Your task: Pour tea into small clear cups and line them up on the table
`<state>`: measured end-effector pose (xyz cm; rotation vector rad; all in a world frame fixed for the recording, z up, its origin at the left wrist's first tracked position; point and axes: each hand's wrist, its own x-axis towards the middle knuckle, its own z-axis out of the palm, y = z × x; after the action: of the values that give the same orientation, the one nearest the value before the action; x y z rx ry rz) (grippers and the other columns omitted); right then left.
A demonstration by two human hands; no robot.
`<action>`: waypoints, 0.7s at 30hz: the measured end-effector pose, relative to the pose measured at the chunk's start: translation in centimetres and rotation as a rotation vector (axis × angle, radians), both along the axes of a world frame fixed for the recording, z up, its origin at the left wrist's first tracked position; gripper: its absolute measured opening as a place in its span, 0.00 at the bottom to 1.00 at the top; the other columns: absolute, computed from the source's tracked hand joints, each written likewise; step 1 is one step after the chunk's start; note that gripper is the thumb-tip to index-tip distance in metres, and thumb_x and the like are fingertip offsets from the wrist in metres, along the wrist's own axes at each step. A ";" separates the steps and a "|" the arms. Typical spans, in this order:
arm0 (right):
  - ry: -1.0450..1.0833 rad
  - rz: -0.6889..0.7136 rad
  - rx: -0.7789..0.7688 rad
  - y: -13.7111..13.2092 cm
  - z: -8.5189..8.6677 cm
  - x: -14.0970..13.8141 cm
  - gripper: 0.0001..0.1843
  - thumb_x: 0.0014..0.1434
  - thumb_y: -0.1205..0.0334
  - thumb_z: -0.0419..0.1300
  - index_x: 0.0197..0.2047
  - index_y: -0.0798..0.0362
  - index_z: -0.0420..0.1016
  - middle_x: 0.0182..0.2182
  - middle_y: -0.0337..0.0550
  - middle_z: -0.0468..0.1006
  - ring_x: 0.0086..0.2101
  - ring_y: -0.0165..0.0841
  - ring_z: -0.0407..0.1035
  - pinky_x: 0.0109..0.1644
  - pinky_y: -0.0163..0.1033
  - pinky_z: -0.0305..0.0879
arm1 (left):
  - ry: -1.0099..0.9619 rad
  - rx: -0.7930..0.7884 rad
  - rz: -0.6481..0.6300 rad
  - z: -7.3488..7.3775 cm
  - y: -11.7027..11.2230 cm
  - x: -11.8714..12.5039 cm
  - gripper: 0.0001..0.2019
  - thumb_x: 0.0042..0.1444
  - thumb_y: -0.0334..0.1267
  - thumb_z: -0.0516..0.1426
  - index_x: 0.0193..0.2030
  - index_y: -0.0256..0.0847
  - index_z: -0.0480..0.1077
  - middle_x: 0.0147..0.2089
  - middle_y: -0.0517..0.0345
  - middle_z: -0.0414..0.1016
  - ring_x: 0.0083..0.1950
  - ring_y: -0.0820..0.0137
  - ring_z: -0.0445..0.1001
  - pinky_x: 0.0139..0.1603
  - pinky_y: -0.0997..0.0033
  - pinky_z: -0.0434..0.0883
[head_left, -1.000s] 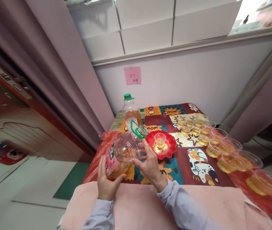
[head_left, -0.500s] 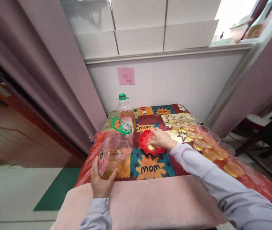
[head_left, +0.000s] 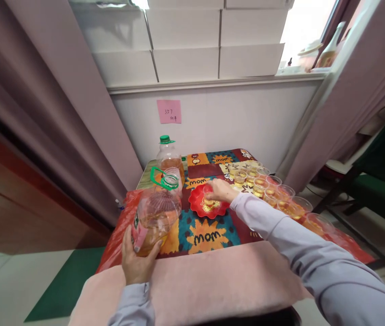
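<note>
My left hand (head_left: 140, 261) wraps round the lower side of a large clear plastic jug (head_left: 156, 217) with a green neck ring and handle. The jug holds yellowish liquid and stands uncapped near the table's front left. My right hand (head_left: 221, 190) is over a red scalloped dish (head_left: 196, 202) with gold markings in its middle. Its fingers are closed on a small clear plastic cup (head_left: 207, 189), seen only in part behind the fingers, inside the dish. To the right of that hand stand several clear cups (head_left: 259, 186) with yellow liquid.
A second jug (head_left: 168, 156) with a green cap stands at the back left, beside stacked clear cups (head_left: 176, 174). A pink cloth (head_left: 219, 280) covers the front edge. Red plastic sheeting (head_left: 112, 242) hangs at the left. Behind is a wall with a pink note (head_left: 169, 112).
The view has shifted, so the table sits slightly further left in the picture. My left hand stays on the jug, and my right hand stays over the red dish with the cup.
</note>
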<state>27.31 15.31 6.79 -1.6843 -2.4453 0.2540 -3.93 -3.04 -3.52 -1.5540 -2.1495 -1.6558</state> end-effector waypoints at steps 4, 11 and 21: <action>0.046 -0.075 0.069 1.0 2.0 3.8 0.32 0.61 0.49 0.67 0.65 0.52 0.74 0.53 0.53 0.84 0.51 0.45 0.79 0.49 0.41 0.71 | 0.002 -0.032 -0.002 0.1 -0.1 0.0 0.55 0.45 0.57 0.71 0.77 0.43 0.58 0.75 0.39 0.65 0.75 0.44 0.64 0.76 0.42 0.59; -0.009 -0.238 0.115 2.1 1.9 12.6 0.43 0.57 0.49 0.68 0.70 0.57 0.63 0.53 0.60 0.83 0.52 0.51 0.78 0.52 0.46 0.67 | 0.029 -0.028 -0.009 0.3 0.0 -0.2 0.55 0.46 0.58 0.71 0.77 0.40 0.58 0.74 0.37 0.65 0.74 0.43 0.64 0.76 0.41 0.59; -0.124 -0.281 0.105 2.2 -3.9 15.6 0.34 0.57 0.47 0.67 0.60 0.57 0.68 0.46 0.58 0.84 0.52 0.53 0.77 0.65 0.56 0.53 | 0.026 -0.023 -0.012 0.2 0.1 -0.1 0.55 0.45 0.58 0.71 0.77 0.42 0.57 0.75 0.38 0.64 0.75 0.44 0.63 0.76 0.41 0.58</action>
<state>42.90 17.48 2.94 -2.0202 -2.2189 -0.0153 -4.01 -2.98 -3.28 -1.5890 -2.1587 -1.6099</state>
